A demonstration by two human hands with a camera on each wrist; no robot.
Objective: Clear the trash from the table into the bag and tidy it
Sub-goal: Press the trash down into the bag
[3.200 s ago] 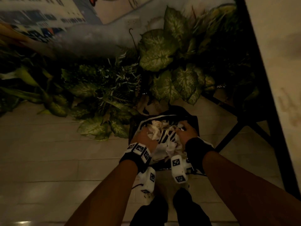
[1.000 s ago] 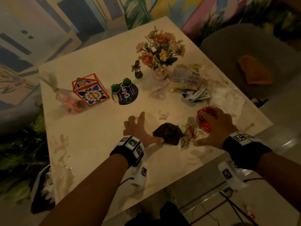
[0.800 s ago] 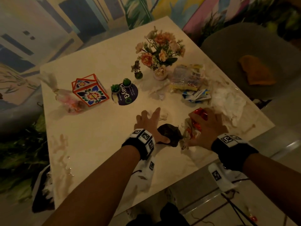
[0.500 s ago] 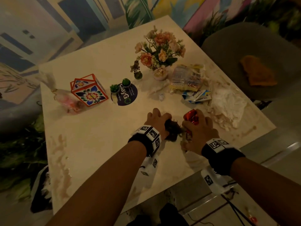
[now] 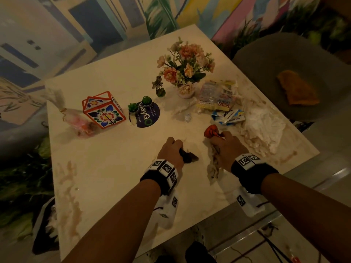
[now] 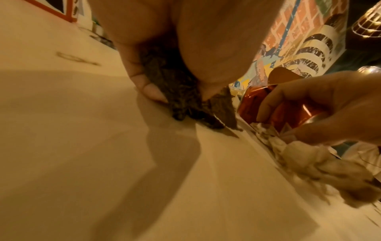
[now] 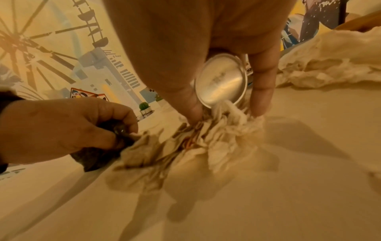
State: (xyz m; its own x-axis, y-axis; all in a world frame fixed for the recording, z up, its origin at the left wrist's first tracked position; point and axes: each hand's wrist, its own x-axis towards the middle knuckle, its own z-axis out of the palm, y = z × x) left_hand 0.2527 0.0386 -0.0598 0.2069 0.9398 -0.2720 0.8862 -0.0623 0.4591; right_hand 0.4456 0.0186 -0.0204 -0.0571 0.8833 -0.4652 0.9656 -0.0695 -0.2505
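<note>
Head: can (image 5: 210, 131) prob. in R hand (image 5: 227, 149)

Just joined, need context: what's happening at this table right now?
A person is gathering trash off the table. The left hand grips a dark crumpled wrapper. The right hand holds a crushed red can together with a wad of soiled napkin. More litter still lies on the table: snack packets and a big crumpled tissue. The bag sits on the floor at the left.
</note>
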